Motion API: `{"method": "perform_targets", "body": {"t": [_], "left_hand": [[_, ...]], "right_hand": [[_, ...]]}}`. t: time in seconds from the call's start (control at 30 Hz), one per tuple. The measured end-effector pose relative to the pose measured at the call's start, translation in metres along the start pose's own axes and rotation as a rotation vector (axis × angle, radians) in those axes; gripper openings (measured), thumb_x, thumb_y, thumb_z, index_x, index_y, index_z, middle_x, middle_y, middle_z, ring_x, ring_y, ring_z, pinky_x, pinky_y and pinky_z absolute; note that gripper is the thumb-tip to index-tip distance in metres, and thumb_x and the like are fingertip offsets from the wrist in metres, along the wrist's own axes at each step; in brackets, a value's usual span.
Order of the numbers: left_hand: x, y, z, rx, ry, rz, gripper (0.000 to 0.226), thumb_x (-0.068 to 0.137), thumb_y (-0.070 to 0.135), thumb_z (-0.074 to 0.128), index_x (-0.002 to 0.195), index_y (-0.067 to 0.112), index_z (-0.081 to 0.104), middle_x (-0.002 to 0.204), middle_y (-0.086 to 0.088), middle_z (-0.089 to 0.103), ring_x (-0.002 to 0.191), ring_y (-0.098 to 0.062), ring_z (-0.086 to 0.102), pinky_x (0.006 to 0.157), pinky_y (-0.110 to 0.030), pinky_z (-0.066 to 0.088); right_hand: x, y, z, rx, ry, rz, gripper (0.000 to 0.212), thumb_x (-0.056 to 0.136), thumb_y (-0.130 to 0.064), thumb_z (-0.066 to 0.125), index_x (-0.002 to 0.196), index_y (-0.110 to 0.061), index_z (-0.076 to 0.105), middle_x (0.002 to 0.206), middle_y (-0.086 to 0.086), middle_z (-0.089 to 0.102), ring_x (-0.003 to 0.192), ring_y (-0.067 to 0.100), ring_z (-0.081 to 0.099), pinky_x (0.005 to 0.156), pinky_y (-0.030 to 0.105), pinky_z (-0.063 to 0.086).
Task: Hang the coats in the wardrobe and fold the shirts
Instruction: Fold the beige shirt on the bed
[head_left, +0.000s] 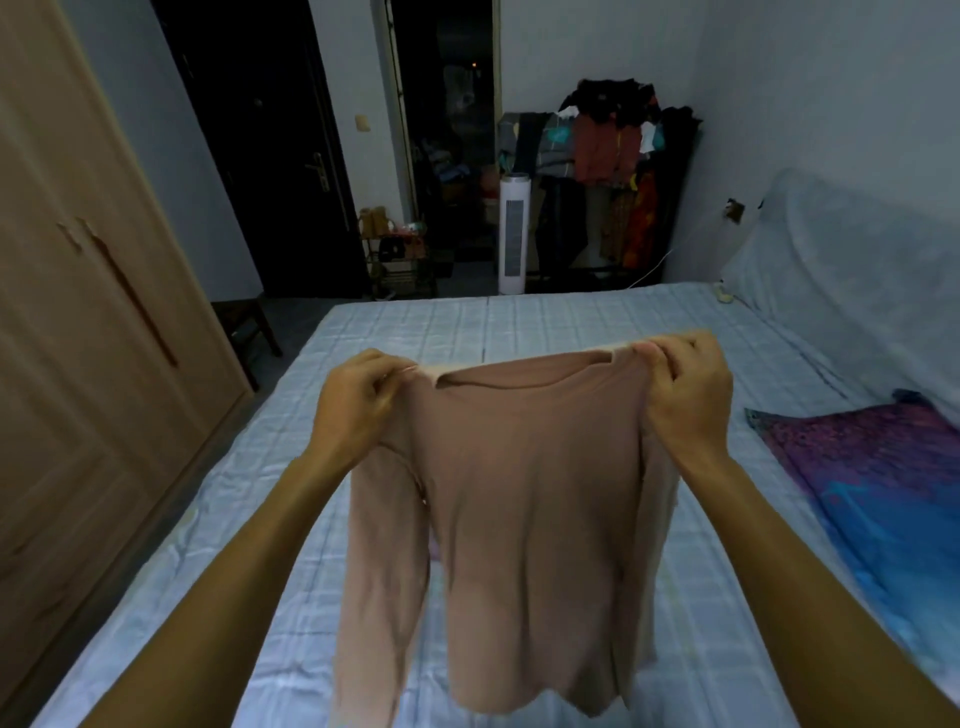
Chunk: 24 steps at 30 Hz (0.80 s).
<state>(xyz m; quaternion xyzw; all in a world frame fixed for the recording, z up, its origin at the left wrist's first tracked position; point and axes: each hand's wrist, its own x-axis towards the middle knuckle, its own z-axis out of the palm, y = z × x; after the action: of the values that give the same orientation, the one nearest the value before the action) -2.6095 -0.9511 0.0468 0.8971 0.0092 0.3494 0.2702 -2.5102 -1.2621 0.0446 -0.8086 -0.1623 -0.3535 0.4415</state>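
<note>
Dusty-pink and thin, the long-sleeved shirt (530, 509) hangs in the air over the near half of the bed (395, 332), held up by its shoulders. The left hand (358, 410) pinches the left shoulder seam, fingers curled tight round a fold of fabric beside the neckline. The right hand (685, 400) grips the right shoulder the same way, knuckles toward the camera and thumb tucked behind the cloth. Between the two hands the neckline sags in a shallow curve, and a paler inner edge shows along the top. One sleeve drops straight down on the left side, near the left forearm; the other lies bunched along the right edge of the body — how it is folded there I cannot tell. The hem hangs wavy near the bottom of the view, and whether it touches the bed cannot be seen.

Pale blue checked bedding covers the bed. On its right side lies a purple-and-blue patterned cloth (872, 478), well apart from the shirt. A wooden wardrobe (88, 312) with closed doors stands along the left. At the far end of the room a white tower fan (513, 234) stands beside a rack crowded with hanging clothes (613, 171), and a dark door (270, 156) is further left.
</note>
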Motion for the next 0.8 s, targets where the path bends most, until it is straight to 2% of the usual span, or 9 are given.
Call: {"method": "perform_targets", "body": {"t": [0.07, 0.17, 0.23, 0.3, 0.4, 0.5, 0.57, 0.63, 0.8], "left_hand": [[-0.021, 0.005, 0.001, 0.001, 0.128, 0.044, 0.013, 0.087, 0.008, 0.064, 0.096, 0.012, 0.073, 0.096, 0.0, 0.07, 0.091, -0.016, 0.062, 0.086, -0.03, 0.046], [-0.044, 0.013, 0.005, -0.008, 0.279, 0.06, 0.017, 0.089, 0.007, 0.06, 0.101, 0.011, 0.071, 0.109, -0.001, 0.068, 0.11, -0.016, 0.058, 0.106, -0.048, 0.033], [-0.049, 0.021, 0.005, -0.054, 0.322, 0.071, 0.019, 0.089, 0.004, 0.057, 0.102, 0.01, 0.07, 0.108, 0.006, 0.065, 0.108, -0.012, 0.058, 0.108, -0.045, 0.033], [-0.049, 0.031, 0.002, -0.114, 0.338, 0.07, 0.02, 0.09, 0.004, 0.056, 0.104, 0.008, 0.069, 0.105, 0.01, 0.062, 0.101, -0.009, 0.059, 0.102, -0.03, 0.041], [-0.04, 0.038, 0.004, -0.107, 0.329, 0.097, 0.021, 0.091, 0.012, 0.055, 0.105, 0.006, 0.069, 0.104, 0.009, 0.06, 0.1, 0.002, 0.053, 0.09, -0.003, 0.036], [-0.02, 0.027, 0.019, -0.027, 0.217, 0.098, 0.018, 0.093, 0.015, 0.057, 0.105, 0.011, 0.069, 0.103, 0.006, 0.067, 0.095, -0.001, 0.057, 0.085, 0.0, 0.034], [-0.003, 0.013, 0.035, 0.037, 0.127, 0.089, 0.017, 0.094, 0.021, 0.056, 0.103, 0.016, 0.069, 0.098, 0.002, 0.071, 0.089, -0.009, 0.062, 0.078, -0.005, 0.037], [0.016, -0.004, 0.061, 0.127, 0.031, 0.138, 0.023, 0.094, 0.029, 0.048, 0.101, 0.018, 0.067, 0.092, -0.002, 0.071, 0.082, -0.016, 0.065, 0.073, -0.02, 0.044], [0.079, -0.056, 0.167, 0.252, -0.23, 0.156, 0.033, 0.088, 0.039, 0.042, 0.095, 0.018, 0.066, 0.082, -0.005, 0.071, 0.073, -0.025, 0.068, 0.061, -0.034, 0.053]], "right_hand": [[-0.02, -0.009, -0.011, -0.036, 0.113, -0.056, 0.017, 0.093, -0.019, 0.059, 0.088, -0.005, 0.068, 0.096, 0.009, 0.055, 0.084, 0.009, 0.048, 0.078, 0.013, 0.037], [-0.031, -0.014, -0.023, -0.099, 0.206, -0.155, 0.021, 0.094, -0.022, 0.055, 0.087, -0.006, 0.068, 0.111, 0.01, 0.061, 0.113, 0.024, 0.054, 0.097, 0.04, 0.038], [-0.033, -0.013, -0.029, -0.105, 0.254, -0.21, 0.023, 0.095, -0.022, 0.054, 0.085, -0.005, 0.067, 0.111, 0.011, 0.064, 0.119, 0.026, 0.052, 0.1, 0.05, 0.037], [-0.034, -0.01, -0.033, -0.104, 0.285, -0.238, 0.024, 0.095, -0.021, 0.053, 0.087, -0.003, 0.066, 0.107, 0.012, 0.066, 0.118, 0.024, 0.052, 0.097, 0.055, 0.039], [-0.028, 0.001, -0.03, -0.103, 0.307, -0.24, 0.021, 0.095, -0.018, 0.054, 0.09, -0.002, 0.067, 0.104, 0.013, 0.068, 0.116, 0.024, 0.054, 0.096, 0.055, 0.04], [-0.015, 0.028, -0.019, -0.115, 0.291, -0.194, 0.029, 0.097, -0.024, 0.05, 0.092, -0.002, 0.067, 0.101, 0.013, 0.069, 0.11, 0.026, 0.058, 0.094, 0.047, 0.044], [-0.006, 0.052, -0.007, -0.107, 0.247, -0.141, 0.032, 0.098, -0.028, 0.048, 0.09, -0.003, 0.067, 0.092, 0.013, 0.068, 0.095, 0.028, 0.063, 0.083, 0.036, 0.046], [0.005, 0.083, 0.01, -0.122, 0.208, -0.102, 0.029, 0.097, -0.025, 0.05, 0.087, -0.003, 0.066, 0.085, 0.013, 0.067, 0.08, 0.026, 0.061, 0.072, 0.028, 0.042], [0.033, 0.186, 0.081, -0.195, 0.054, 0.02, 0.017, 0.095, -0.02, 0.056, 0.089, -0.008, 0.068, 0.087, 0.01, 0.067, 0.079, 0.021, 0.059, 0.067, 0.027, 0.04]]}}
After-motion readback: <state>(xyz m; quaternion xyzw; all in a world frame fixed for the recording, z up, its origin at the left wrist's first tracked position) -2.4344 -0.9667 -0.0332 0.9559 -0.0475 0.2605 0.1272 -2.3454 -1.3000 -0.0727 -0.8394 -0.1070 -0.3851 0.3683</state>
